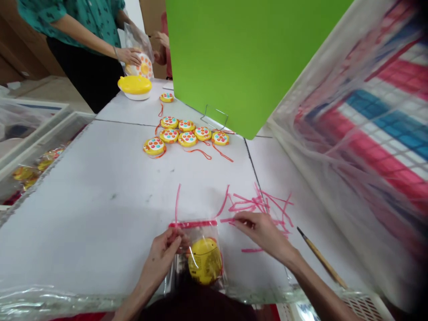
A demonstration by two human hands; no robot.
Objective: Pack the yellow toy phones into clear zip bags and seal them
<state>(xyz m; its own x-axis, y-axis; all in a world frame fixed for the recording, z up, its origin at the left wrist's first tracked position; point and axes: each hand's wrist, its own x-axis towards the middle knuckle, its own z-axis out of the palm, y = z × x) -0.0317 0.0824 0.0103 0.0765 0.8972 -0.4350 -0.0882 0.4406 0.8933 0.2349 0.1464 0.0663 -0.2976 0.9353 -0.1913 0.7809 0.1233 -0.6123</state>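
At the near edge of the table lies a clear plastic bag (197,224) with a red band along its top. Inside it is a round yellow toy (204,263), its printed back facing up. My left hand (162,252) pinches the bag's upper left corner. A single pink strip (177,200) runs up from that corner. My right hand (262,234) is closed, with a short pink strip (226,220) between thumb and fingers, just right of the bag. Beyond that hand, loose pink strips (250,205) lie in a tangled heap.
Several yellow toys (187,138) with coloured dots and orange cords sit mid-table. A wooden-handled tool (321,258) lies at right. A green board (240,58) stands behind, beside a plastic-draped rack (334,147). Far left, another person (87,40) handles a bagged toy near a yellow-lidded container (135,86).
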